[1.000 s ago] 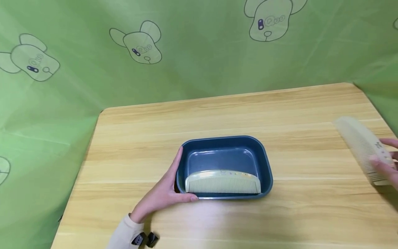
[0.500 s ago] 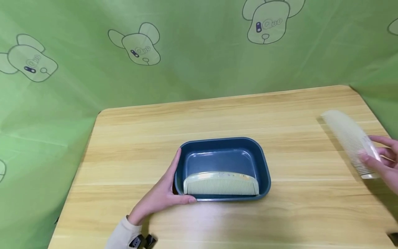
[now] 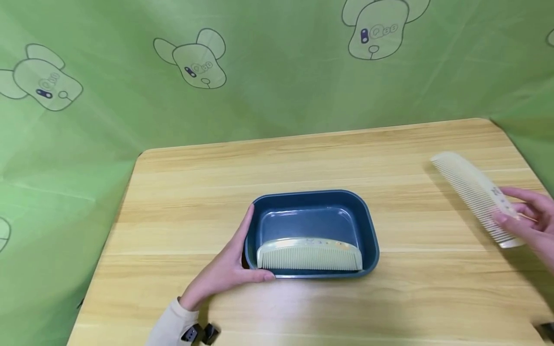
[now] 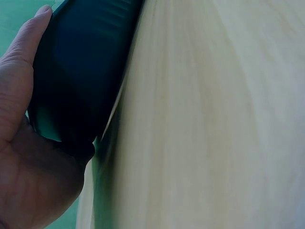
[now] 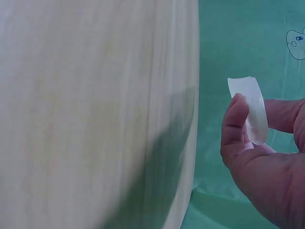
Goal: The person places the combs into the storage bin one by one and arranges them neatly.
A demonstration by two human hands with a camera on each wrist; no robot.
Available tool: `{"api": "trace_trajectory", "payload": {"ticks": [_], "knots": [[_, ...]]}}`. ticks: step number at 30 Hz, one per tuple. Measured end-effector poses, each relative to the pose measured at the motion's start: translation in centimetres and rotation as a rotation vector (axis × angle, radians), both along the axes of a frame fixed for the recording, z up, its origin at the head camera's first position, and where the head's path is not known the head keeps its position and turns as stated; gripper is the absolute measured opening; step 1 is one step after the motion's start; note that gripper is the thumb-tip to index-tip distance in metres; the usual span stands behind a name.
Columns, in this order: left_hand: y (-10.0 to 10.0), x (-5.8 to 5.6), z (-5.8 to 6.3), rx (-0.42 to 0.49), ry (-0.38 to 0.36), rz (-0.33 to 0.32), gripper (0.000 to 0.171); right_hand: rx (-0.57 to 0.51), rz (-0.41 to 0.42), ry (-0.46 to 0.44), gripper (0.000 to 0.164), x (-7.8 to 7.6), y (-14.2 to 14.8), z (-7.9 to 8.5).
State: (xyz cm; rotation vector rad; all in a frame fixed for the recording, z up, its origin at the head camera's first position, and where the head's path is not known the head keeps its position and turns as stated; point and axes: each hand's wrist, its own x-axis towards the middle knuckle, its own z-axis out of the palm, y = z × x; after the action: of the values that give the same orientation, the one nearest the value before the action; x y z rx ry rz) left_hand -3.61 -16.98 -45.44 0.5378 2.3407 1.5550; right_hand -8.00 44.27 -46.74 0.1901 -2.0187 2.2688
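My left hand (image 3: 227, 269) grips the near left corner of a dark blue plastic tub (image 3: 309, 222), thumb along the front wall and fingers along the left side. The left wrist view shows the thumb against the tub's wall (image 4: 86, 62). Inside the tub a pale, cream-green comb (image 3: 309, 254) leans by the front wall, teeth downward. Over at the right, my right hand (image 3: 530, 216) pinches a second comb of the same look (image 3: 465, 190) by its near end. That comb (image 5: 255, 107) appears end-on between thumb and fingers in the right wrist view. Its shadow falls on the table.
The wooden table (image 3: 195, 192) has rounded far corners. A green cloth (image 3: 277, 81) with printed dog-head outlines hangs behind it and at both sides. A black wrist device (image 3: 195, 333) sits on the left sleeve (image 3: 172, 324).
My right hand has brought its comb leftward, in from the table's right edge. The left hand, the tub and the comb in it have kept their places.
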Motion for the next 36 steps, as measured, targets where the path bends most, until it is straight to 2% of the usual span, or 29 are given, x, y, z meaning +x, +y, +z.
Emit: {"api": "trace_trajectory", "payload": {"ticks": [3,11,18,21,24,30,36], "knots": [[0.0,0.0,-0.1,-0.002,0.001,0.001,0.144,-0.032,0.039,0.01,0.066,-0.2,-0.2,0.2],[-0.1,-0.2,-0.1,0.003,0.009,-0.001,0.144,-0.037,0.106,0.04,0.068,-0.2,-1.7,1.0],[-0.2,-0.2,0.0,0.004,0.005,-0.004,0.143,-0.135,0.198,0.002,0.067,-0.1,-2.6,1.6],[-0.2,-0.2,-0.1,0.002,0.01,-0.003,0.143,-0.136,0.218,-0.01,0.068,0.0,-3.0,1.9],[-0.3,-0.3,-0.1,0.002,0.009,-0.002,0.143,-0.065,0.22,-0.021,0.069,0.0,-3.6,2.5],[-0.3,-0.3,0.0,-0.002,0.007,0.004,0.143,0.125,0.209,-0.102,0.068,0.1,-4.9,3.6],[-0.3,-0.2,-0.2,-0.003,0.008,-0.004,0.143,0.419,0.193,-0.135,0.064,0.4,-6.3,4.1]]}}
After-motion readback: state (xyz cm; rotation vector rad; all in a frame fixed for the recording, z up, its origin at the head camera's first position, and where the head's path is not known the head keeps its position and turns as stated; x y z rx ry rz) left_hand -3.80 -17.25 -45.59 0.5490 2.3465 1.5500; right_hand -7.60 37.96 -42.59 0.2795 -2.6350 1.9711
